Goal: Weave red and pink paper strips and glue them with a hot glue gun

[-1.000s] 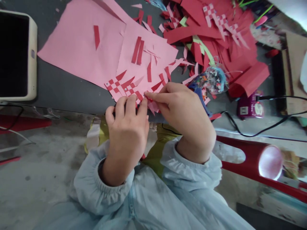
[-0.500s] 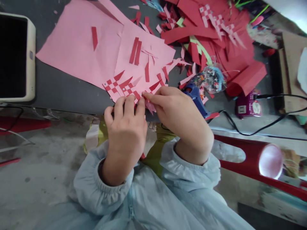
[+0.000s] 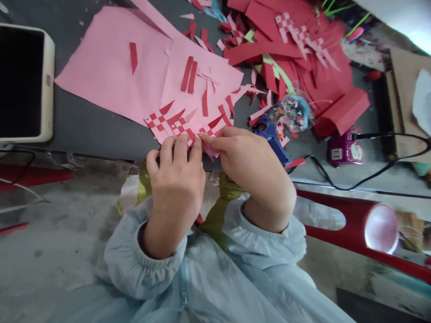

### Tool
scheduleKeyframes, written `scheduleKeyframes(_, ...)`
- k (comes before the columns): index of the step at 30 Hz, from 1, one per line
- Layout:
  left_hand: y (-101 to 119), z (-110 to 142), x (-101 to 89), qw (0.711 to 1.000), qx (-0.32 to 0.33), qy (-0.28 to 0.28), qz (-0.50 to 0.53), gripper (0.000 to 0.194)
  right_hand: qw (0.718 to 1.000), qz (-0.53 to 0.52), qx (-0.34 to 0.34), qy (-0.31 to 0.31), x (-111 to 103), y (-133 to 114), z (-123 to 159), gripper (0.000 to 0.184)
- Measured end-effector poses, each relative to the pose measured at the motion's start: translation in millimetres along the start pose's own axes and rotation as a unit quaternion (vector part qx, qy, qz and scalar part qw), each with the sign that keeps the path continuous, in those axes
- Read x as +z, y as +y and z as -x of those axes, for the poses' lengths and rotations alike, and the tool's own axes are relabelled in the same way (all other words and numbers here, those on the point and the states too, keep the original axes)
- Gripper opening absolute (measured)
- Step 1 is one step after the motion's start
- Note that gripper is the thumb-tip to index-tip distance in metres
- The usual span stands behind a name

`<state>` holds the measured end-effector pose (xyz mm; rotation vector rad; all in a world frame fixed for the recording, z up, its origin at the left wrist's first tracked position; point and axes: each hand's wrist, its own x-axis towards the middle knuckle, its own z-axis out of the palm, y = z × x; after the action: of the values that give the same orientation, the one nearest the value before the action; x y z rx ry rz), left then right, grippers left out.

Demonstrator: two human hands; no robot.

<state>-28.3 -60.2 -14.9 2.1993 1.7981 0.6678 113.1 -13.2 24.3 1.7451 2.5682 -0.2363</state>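
My left hand (image 3: 177,172) lies palm down at the table's front edge, fingers apart, fingertips on the lower edge of the woven red-and-pink paper fish. My right hand (image 3: 251,157) points inward; its stretched index fingertip presses the right-hand paper fish (image 3: 211,130) at a small eye dot, close to my left fingertips. Its thumb and other fingers are mostly hidden. Two more checkered paper fish, one at left (image 3: 157,122) and one in the middle (image 3: 179,124), lie alongside with pointed fins outward. Beneath them spreads pink paper (image 3: 114,63) carrying loose red strips (image 3: 187,74).
A dark-screened device (image 3: 20,85) lies at left. Red paper sheets (image 3: 303,58) and more woven fish are heaped at back right. A blue tool (image 3: 274,141), a clear bag of small bits (image 3: 292,112) and a purple box (image 3: 345,148) with a black cable (image 3: 332,181) sit at right.
My right index finger has shifted slightly, now pressing lower on the paper fish's eye dot. My left hand stays almost still. The whole view has moved slightly.
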Motion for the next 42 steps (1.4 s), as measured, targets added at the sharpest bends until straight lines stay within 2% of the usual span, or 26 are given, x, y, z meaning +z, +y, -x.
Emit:
scheduleKeyframes(4,1,0,0.9,1.0,0.002,-0.006,-0.022,0.042,1.0,0.004,0.006,-0.014,-3,6,3,0.054)
scheduleKeyframes(10,1,0,0.5,0.999,0.002,-0.013,-0.035,0.042,0.999,0.041,0.02,-0.01,-2,-1,4,0.051)
scheduleKeyframes(16,-1,-2,2.5,1.0,-0.004,-0.011,-0.028,0.041,1.0,0.007,0.019,-0.004,3,0,4,0.052)
scheduleKeyframes(19,-4,-3,4.6,1.0,-0.002,0.01,-0.02,0.037,1.0,-0.01,0.012,0.004,6,1,4,0.051)
scheduleKeyframes(23,-11,-7,4.1,0.998,-0.015,0.064,0.007,0.029,0.998,-0.04,0.007,0.037,12,7,2,0.051)
scheduleKeyframes(27,-20,-16,-0.6,0.994,-0.039,0.102,0.012,0.029,0.985,-0.107,0.044,0.129,16,23,-1,0.047)
scheduleKeyframes(30,-26,-27,-4.3,0.994,-0.043,0.097,-0.007,0.033,0.965,-0.159,0.053,0.203,18,35,-2,0.043)
scheduleKeyframes(33,-28,-40,-7.8,0.996,-0.04,0.075,-0.034,0.038,0.949,-0.201,0.041,0.24,21,40,-1,0.042)
scheduleKeyframes(38,-30,-55,-13.1,0.993,-0.068,0.03,-0.096,0.045,0.942,-0.238,0.02,0.237,28,39,0,0.042)
scheduleKeyframes(42,-31,-58,-16.5,0.977,-0.137,0.014,-0.163,0.049,0.939,-0.253,0.017,0.232,33,41,2,0.041)
